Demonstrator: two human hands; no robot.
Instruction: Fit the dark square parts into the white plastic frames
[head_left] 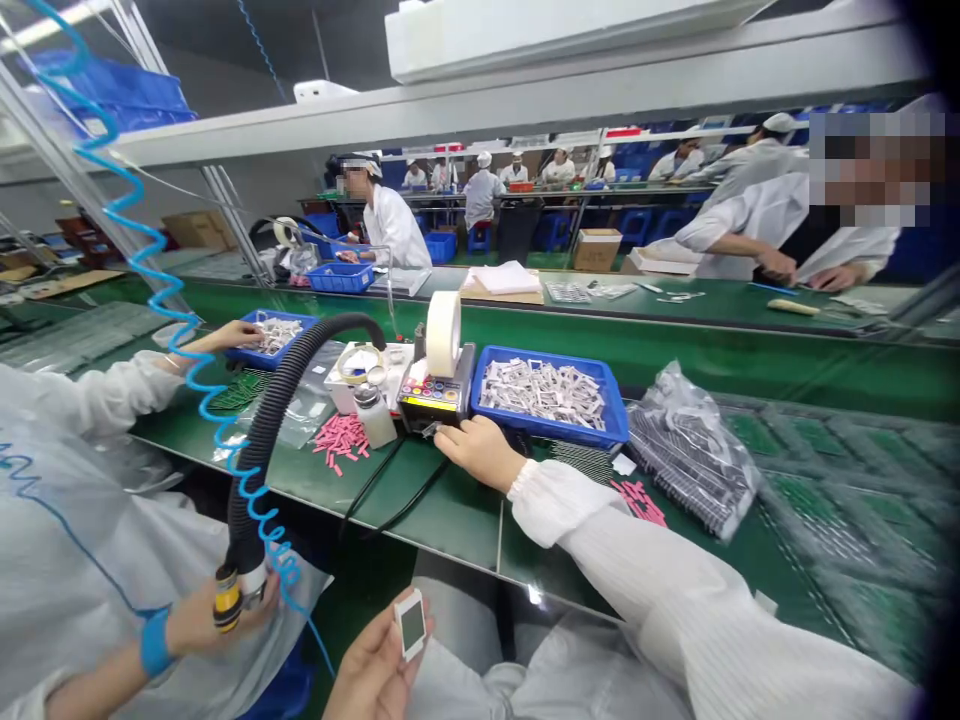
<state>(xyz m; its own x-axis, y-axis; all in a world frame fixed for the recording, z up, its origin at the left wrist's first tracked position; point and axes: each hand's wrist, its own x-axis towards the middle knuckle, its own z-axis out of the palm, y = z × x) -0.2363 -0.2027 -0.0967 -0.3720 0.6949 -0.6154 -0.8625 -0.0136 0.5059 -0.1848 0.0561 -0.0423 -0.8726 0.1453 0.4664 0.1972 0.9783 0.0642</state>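
Note:
My left hand [371,665] is low in front, above my lap. Its fingers and thumb close on a small white-framed display module [412,628] with a grey screen. My right hand [484,452] reaches over the bench to the front of a black tape dispenser [437,392], which carries a roll of cream tape [443,333]. The right fingertips are pinched together at the dispenser's front edge, and what lies between them is too small to make out. Beside that hand stands a blue bin [616,405] full of small white plastic frames [544,390].
A white bottle [375,418] and pink strips [341,438] lie left of the dispenser. On the right are a plastic bag of dark parts [694,455] and trays of green boards [840,510]. A neighbour's hand [206,615] holds a black hose [270,430] near a coiled blue air line [156,270].

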